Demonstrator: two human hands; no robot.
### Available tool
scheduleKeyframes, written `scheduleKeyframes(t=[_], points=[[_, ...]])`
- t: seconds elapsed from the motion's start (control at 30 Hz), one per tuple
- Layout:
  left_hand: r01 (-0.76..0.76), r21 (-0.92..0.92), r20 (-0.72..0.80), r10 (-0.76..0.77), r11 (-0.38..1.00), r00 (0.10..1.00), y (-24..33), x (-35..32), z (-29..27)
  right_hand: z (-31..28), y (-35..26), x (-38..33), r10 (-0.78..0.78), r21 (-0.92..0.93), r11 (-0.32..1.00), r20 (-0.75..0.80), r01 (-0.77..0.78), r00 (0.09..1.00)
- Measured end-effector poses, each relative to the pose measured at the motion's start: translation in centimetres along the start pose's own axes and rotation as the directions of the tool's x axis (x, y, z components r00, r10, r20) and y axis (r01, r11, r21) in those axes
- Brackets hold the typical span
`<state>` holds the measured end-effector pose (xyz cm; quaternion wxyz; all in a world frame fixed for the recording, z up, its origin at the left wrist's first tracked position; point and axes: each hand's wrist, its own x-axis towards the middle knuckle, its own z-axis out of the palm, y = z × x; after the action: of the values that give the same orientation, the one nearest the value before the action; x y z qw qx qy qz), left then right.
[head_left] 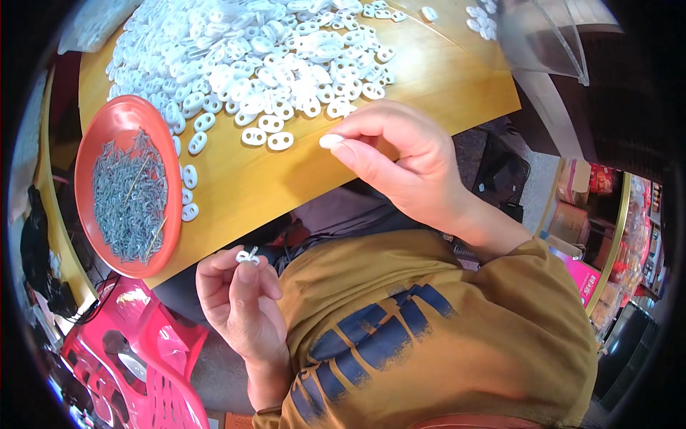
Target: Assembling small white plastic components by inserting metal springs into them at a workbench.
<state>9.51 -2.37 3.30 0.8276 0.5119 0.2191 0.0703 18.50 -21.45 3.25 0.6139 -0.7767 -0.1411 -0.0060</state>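
My left hand (pixel 241 304), low at the table's near edge, pinches a small white two-hole oval plastic piece (pixel 244 257) between thumb and fingers. A thin metal screw or pin (pixel 254 251) stands up out of that piece. Over the table's front edge, my right hand (pixel 418 161) grips another white oval piece (pixel 331 141) between thumb and forefinger; its holes do not show. Left of my hands, an orange-red oval dish (pixel 83 189) holds a mass of small metal screws or pins (pixel 128 200). Beyond lies a large pile of white two-hole pieces (pixel 236 53).
Loose white pieces (pixel 189 194) lie beside the dish on the wooden table (pixel 286 186). A pink plastic chair (pixel 136 343) stands at lower left. A clear plastic container (pixel 539 36) is at the far right, with shelves of goods (pixel 600 236) below it.
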Motion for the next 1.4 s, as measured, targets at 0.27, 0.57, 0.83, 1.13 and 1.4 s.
scheduleKeyframes(t=[0.27, 0.57, 0.83, 1.13, 1.4], points=[[0.008, -0.096, 0.103, 0.002, 0.995, 0.995, 1.6, 0.4, 1.4, 2.3, -3.4, 0.3, 0.397, 0.600, 0.567, 0.401, -0.564, 0.826], [0.016, -0.146, 0.141, 0.004, 0.989, 0.990, 1.3, 0.3, 0.9, 3.7, -4.2, 0.4, 0.405, 0.550, 0.506, 0.528, -0.665, 0.746], [-0.022, -0.179, 0.116, 0.043, 0.984, 0.992, 1.3, 0.5, -0.2, 4.2, -3.8, 0.2, 0.366, 0.559, 0.480, 0.573, -0.676, 0.734], [0.000, -0.167, 0.124, 0.021, 0.986, 0.992, 1.4, 0.6, -0.1, 4.7, -3.6, 0.5, 0.329, 0.534, 0.566, 0.552, -0.628, 0.766], [0.036, -0.145, 0.138, -0.016, 0.989, 0.990, 1.0, 0.6, 0.0, 4.8, -3.6, 0.5, 0.316, 0.486, 0.631, 0.551, -0.605, 0.772]])
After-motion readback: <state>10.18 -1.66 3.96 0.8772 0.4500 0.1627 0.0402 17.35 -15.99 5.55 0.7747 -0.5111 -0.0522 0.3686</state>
